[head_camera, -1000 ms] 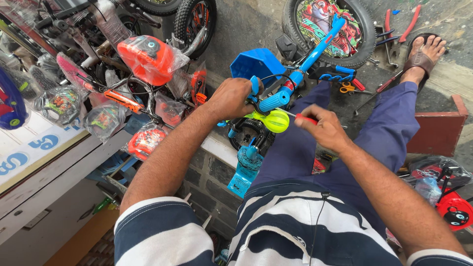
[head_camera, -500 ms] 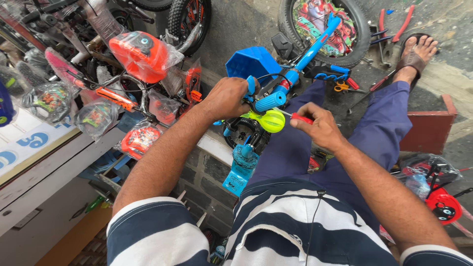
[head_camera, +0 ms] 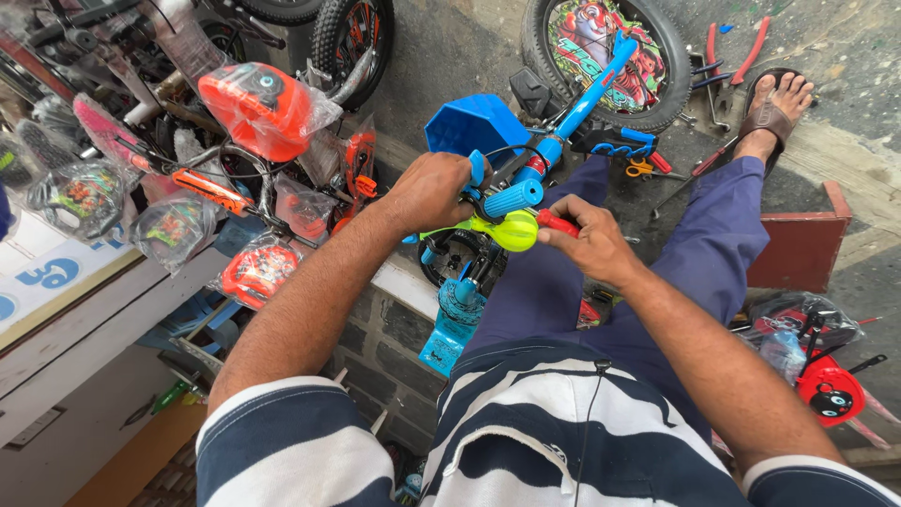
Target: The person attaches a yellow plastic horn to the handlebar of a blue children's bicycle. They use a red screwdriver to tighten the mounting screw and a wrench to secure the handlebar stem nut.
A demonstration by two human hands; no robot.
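Over concrete workshop floor (head_camera: 450, 56), your left hand (head_camera: 427, 192) clamps the blue handlebar grip (head_camera: 511, 198); your right hand (head_camera: 587, 239), just right, pinches a red-handled tool (head_camera: 557, 223) toward its end.

1 head view, looking steeply down, close over lap and blue bicycle (head_camera: 563, 122).
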